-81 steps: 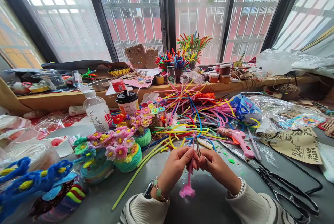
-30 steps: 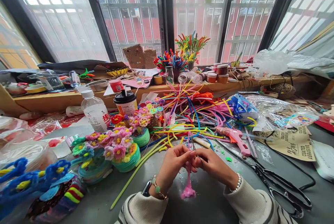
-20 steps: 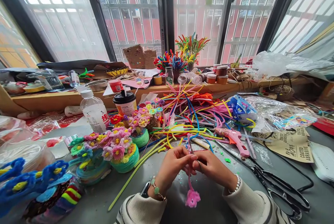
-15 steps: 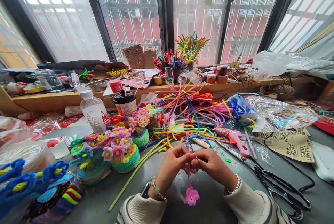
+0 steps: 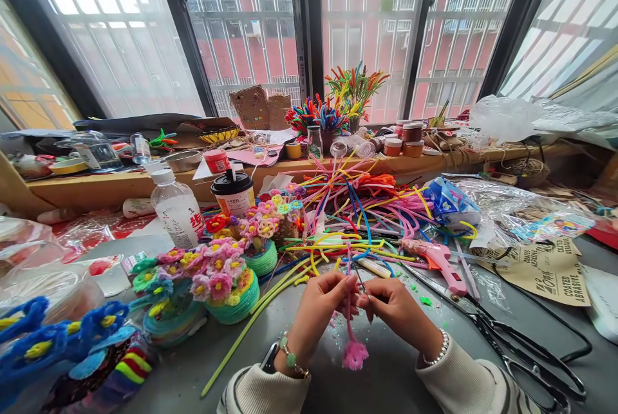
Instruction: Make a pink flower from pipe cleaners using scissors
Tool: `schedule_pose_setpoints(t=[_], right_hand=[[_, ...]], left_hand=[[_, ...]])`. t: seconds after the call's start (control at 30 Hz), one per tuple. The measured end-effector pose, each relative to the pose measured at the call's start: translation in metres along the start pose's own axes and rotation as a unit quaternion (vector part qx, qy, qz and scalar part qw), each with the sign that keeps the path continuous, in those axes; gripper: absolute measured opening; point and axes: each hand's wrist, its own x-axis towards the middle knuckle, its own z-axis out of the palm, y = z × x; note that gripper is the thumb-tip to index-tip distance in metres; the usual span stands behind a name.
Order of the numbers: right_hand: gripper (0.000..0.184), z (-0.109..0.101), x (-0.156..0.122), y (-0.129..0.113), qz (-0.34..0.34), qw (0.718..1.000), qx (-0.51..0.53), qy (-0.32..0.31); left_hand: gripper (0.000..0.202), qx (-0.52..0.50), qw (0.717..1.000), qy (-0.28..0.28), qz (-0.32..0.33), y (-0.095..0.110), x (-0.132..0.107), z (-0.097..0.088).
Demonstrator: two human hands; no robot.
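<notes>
My left hand (image 5: pixel 321 311) is closed, thumb and fingers pinching the stem of a pink pipe cleaner flower (image 5: pixel 355 355). The bloom hangs head down below the fingers, and the stem's end sticks up above them. Close beside it, my right hand (image 5: pixel 403 312) pinches a thin dark pointed tool (image 5: pixel 358 273), which slants up to the left near the stem. Whether it has one prong or two is too small to tell. Glitter and fluffy bits lie on the grey table (image 5: pixel 381 382) around the hands.
Left stand pots of pipe cleaner flowers (image 5: pixel 222 266), a bottle (image 5: pixel 176 211) and a lidded cup (image 5: pixel 233 194). Loose pipe cleaners (image 5: pixel 357 201) heap up beyond my hands. Right lie a pink glue gun (image 5: pixel 439 263), black-handled scissors (image 5: pixel 531 349) and sandpaper (image 5: pixel 541 272).
The hands stay almost in place, the right fingers slightly farther from the left. The flower hangs a little higher. The view has shifted slightly.
</notes>
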Motion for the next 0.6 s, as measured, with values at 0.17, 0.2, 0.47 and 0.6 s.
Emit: schedule_pose_setpoints(t=[0.17, 0.2, 0.47, 0.6], right_hand=[[0.064, -0.0014, 0.0005, -0.0005, -0.028, 0.997, 0.044, -0.062], [0.064, -0.0019, 0.0007, -0.0009, -0.036, 0.996, 0.049, -0.070], [0.060, -0.0011, 0.0014, 0.0035, -0.033, 0.999, 0.025, -0.033], [0.060, -0.0002, 0.0020, 0.0052, -0.024, 1.000, 0.006, -0.015]], left_hand=[[0.034, 0.000, 1.000, -0.016, 0.009, 0.0023, -0.0019, 0.0030], [0.033, 0.002, 1.000, -0.019, 0.008, 0.0026, -0.0023, 0.0034], [0.034, 0.024, 0.999, -0.047, 0.002, 0.0007, -0.0017, 0.0031], [0.034, 0.031, 0.999, -0.039, 0.002, 0.0010, -0.0016, 0.0027]])
